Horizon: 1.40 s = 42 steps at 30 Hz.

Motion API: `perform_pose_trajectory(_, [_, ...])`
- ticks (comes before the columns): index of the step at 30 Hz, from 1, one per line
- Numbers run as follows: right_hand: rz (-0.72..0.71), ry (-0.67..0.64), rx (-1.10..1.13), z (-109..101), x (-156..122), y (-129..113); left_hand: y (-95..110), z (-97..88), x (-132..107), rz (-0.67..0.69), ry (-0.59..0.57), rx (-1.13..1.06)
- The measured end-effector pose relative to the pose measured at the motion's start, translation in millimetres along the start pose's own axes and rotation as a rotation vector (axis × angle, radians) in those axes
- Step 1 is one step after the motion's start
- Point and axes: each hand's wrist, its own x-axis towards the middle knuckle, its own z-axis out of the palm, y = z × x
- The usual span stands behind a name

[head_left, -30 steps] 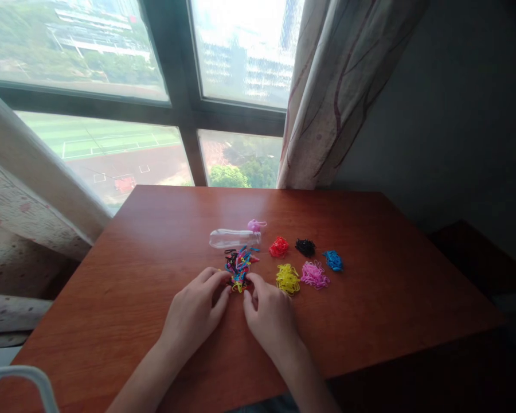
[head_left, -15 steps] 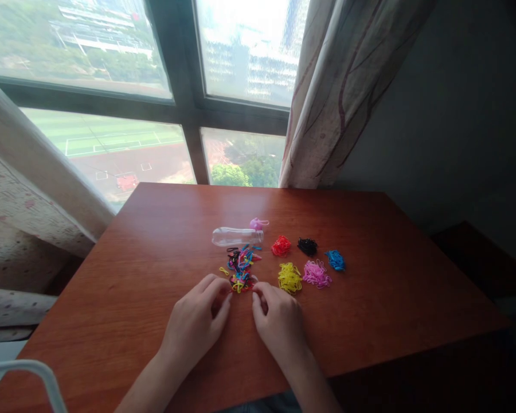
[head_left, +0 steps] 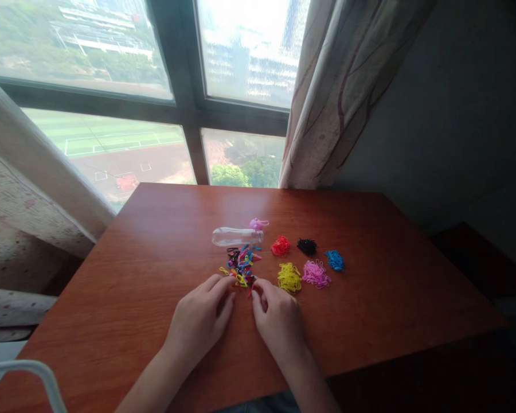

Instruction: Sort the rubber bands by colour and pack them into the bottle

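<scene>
A mixed heap of small coloured rubber bands (head_left: 241,263) lies in the middle of the wooden table (head_left: 146,269). My left hand (head_left: 200,318) rests at the heap's near edge, fingers bent, fingertips touching the bands. My right hand (head_left: 277,318) sits beside it, thumb and forefinger pinched on a red band at the heap's near edge. To the right lie sorted piles: red (head_left: 280,246), black (head_left: 307,246), blue (head_left: 335,260), yellow (head_left: 289,277) and pink (head_left: 315,274).
A clear plastic bottle (head_left: 236,236) lies on its side behind the heap, its pink cap (head_left: 257,223) beside it. A window and curtains (head_left: 348,86) stand behind the table. A white curved rail (head_left: 30,376) shows at the lower left.
The mixed heap has shrunk at its near side. My right hand has drawn back slightly and closed its pinch on a red band; my left hand has barely shifted.
</scene>
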Motion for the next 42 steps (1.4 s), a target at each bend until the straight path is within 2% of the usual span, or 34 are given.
perform_pose_trajectory(20, [-0.110, -0.049, 0.025, -5.1, -4.9, 0.5, 6.4, 0.7, -0.3, 0.106, -0.110, 0.036])
perform_pose_trajectory(33, [-0.095, 0.027, 0.026, -3.9, -6.5, 1.7, 7.7, 1.4, -2.8, 0.157, -0.153, 0.024])
perform_pose_trajectory(35, [-0.099, 0.014, 0.033, -4.4, -7.8, 1.7, 6.6, -0.8, -1.1, 0.154, -0.123, -0.012])
perform_pose_trajectory(38, [-0.094, 0.000, 0.059, -5.8, -8.7, 1.3, 6.6, -10.4, 8.0, 0.115, -0.003, -0.065])
perform_pose_trajectory(40, [-0.095, -0.006, 0.080, -6.9, -8.4, 0.9, 10.4, -19.0, 20.2, 0.096, 0.052, -0.057])
perform_pose_trajectory(42, [-0.096, -0.013, 0.091, -7.9, -7.9, 0.4, 18.6, -25.8, 37.5, 0.108, 0.057, -0.014])
